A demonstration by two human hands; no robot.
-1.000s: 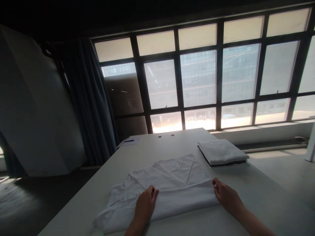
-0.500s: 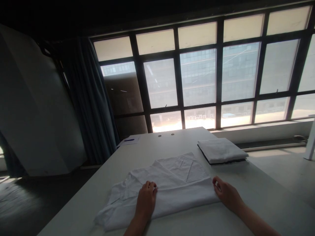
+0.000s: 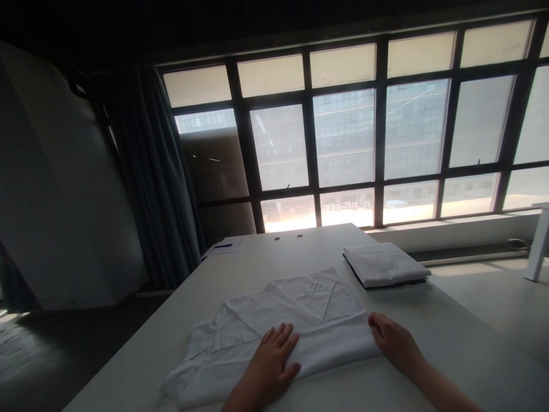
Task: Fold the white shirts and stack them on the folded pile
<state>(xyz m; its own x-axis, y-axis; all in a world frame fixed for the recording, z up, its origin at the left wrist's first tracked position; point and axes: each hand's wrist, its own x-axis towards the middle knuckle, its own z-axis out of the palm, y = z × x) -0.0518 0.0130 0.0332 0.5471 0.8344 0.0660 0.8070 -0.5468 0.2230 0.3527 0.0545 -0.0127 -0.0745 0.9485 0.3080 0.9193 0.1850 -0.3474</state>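
Note:
A white garment point(image 3: 330, 343), which looks like a shirt, lies partly folded on the white table in front of me, its near side turned over in a long flat band. My left hand point(image 3: 274, 360) rests flat on this band near its middle, fingers stretched and thumb apart. At the band's right end, my right hand point(image 3: 392, 337) has its fingers closed in a pinch at the garment's edge. Creases and layered flaps show on the garment's far part, and a narrower bunched part reaches to the left.
On the table's right side, beyond my right hand, sits a folded stack of white cloth point(image 3: 386, 263) with a dark layer beneath. A blue pen point(image 3: 223, 246) lies on paper at the far left corner of the table point(image 3: 257, 263). Windows and a dark blue curtain point(image 3: 158, 183) stand behind.
My left hand has shifted right along the folded band and gone from curled fingers to lying flat. My right hand stays at the right edge, its fingers closed more tightly.

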